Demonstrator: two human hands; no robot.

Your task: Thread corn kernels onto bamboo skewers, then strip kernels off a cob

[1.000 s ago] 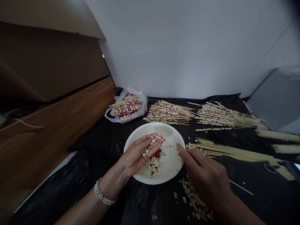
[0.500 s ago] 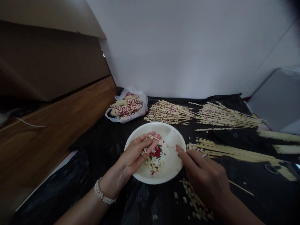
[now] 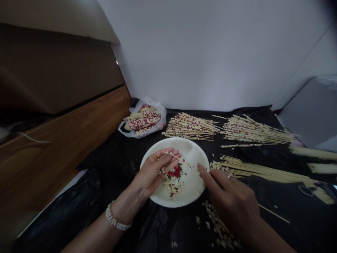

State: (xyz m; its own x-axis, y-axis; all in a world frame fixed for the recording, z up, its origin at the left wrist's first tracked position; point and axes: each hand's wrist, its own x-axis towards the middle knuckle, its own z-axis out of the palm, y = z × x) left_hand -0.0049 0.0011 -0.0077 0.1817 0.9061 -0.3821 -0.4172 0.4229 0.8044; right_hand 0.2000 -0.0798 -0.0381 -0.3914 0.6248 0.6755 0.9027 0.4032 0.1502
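A white plate [image 3: 193,151] on black plastic sheeting holds a small heap of pale and red corn kernels [image 3: 173,179]. My left hand [image 3: 152,172] rests over the plate's left side, fingers curled with kernels in them and their tips on a thin wooden skewer [image 3: 184,161]. That skewer runs across the plate to my right hand [image 3: 229,196], which pinches its other end at the plate's right rim. A few kernels are threaded on it.
Two piles of loaded skewers [image 3: 191,126] [image 3: 250,131] lie behind the plate, bare skewers [image 3: 265,172] to the right. A plastic bag of red-speckled corn cobs [image 3: 143,121] sits back left. Loose kernels [image 3: 218,228] lie near my right wrist. A wooden ledge [image 3: 65,140] runs along the left.
My left hand has closed its fingers more and drawn slightly back over the kernels. My right hand holds its place on the skewer.
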